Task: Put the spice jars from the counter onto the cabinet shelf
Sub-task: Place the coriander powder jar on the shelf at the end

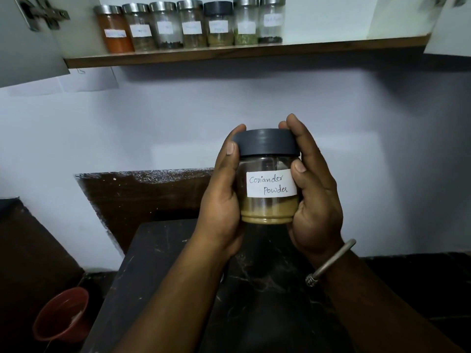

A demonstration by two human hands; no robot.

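A glass spice jar point(269, 184) with a dark grey lid and a white label reading "Coriander Powder" is held upright in mid-air above the dark counter point(158, 263). My left hand point(223, 197) wraps its left side and my right hand point(314, 197) its right side, fingers reaching up to the lid. Tan powder fills the jar's bottom. High above, the wooden cabinet shelf point(331, 48) carries a row of several labelled spice jars point(191, 25) on its left half.
An open cabinet door point(25, 47) with a hinge hangs at the upper left, another door edge point(451, 29) at the upper right. The shelf's right half is bare. A red bucket point(62, 315) stands on the floor at lower left.
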